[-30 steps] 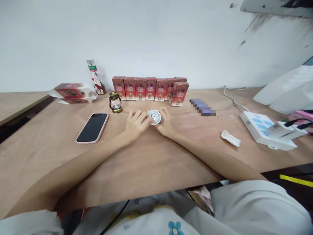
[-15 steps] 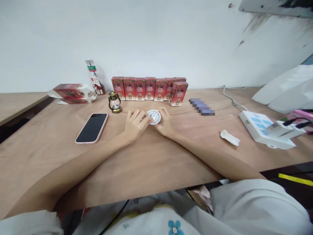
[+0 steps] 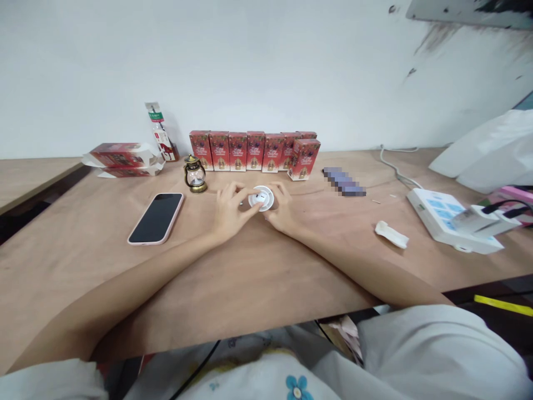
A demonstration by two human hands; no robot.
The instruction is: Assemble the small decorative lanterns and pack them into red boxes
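Small round white object (image 3: 261, 198) held between two half-curled hands (image 3: 257, 211), left thumb apparently on its face, at mid-desk (image 3: 250, 278), nearer than small lantern (image 3: 195, 176) and upright red boxes (image 3: 255, 151)

2 forearms angle inward; left hand (image 3: 231, 210) and right hand (image 3: 283, 210) curl, fingertips partly unclear.

no words I can read, pale script on the red boxes (image 3: 237, 153) too small, print on the green-topped packet (image 3: 156, 117) and power strip (image 3: 442, 209) likewise illegible to me
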